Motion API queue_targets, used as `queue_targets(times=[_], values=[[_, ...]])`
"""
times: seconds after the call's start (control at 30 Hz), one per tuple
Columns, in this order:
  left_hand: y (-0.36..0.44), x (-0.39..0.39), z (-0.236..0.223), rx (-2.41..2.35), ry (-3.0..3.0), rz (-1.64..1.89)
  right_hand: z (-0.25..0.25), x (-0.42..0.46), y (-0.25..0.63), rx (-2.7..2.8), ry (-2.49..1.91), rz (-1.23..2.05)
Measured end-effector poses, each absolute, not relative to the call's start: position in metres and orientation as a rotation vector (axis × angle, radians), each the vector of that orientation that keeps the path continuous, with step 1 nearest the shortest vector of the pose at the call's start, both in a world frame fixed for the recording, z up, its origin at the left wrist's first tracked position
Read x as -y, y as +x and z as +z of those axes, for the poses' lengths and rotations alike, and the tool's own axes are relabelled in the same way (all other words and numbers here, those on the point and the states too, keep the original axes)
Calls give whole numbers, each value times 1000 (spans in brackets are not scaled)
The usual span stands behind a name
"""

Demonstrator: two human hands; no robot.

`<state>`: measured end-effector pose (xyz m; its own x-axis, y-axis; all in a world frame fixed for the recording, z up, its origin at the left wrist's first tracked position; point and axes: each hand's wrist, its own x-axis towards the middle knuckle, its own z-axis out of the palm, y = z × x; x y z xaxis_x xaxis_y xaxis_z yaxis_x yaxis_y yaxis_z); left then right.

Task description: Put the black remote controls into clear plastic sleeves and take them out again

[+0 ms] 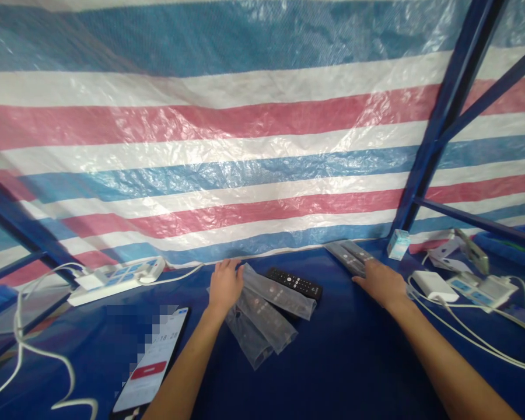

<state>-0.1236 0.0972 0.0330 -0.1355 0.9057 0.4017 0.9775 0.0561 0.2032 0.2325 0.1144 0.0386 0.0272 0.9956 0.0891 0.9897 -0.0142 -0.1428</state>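
My left hand (225,284) rests at the upper left end of a fan of remote controls in clear plastic bags (266,309). Its fingers point forward and down, with the tips partly hidden, and it looks open. An unbagged black remote control (300,284) with several buttons lies behind the fan, partly covered by the nearest bag. Farther right, my right hand (381,283) is closed over the near end of a bagged remote control (362,254). Another bagged remote control (343,256) lies right beside it, near the back edge of the blue table.
A phone (157,361) lies at left, near a white power strip (118,280) with cables. At right are a small light-blue box (398,244), a white charger (433,286), another power strip (479,291) and loose cables. Blue metal posts (433,134) and striped sheeting (245,128) stand behind.
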Motion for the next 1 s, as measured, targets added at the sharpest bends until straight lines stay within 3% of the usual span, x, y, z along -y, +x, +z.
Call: queue_targets(times=[0.1,0.37,0.73,1.0], values=[[-117,-93,38,2085,-1990,-656,38,-116,229,2112,-2245,55],[-69,-95,53,2022,-2221,-706,37,-109,217,2405,-1935,86],[-9,-165,44,2197,-2520,-375,36,-95,206,2509,-1391,442],[-2,-192,27,2278,-2588,-378,38,-100,211,2327,-1494,315]])
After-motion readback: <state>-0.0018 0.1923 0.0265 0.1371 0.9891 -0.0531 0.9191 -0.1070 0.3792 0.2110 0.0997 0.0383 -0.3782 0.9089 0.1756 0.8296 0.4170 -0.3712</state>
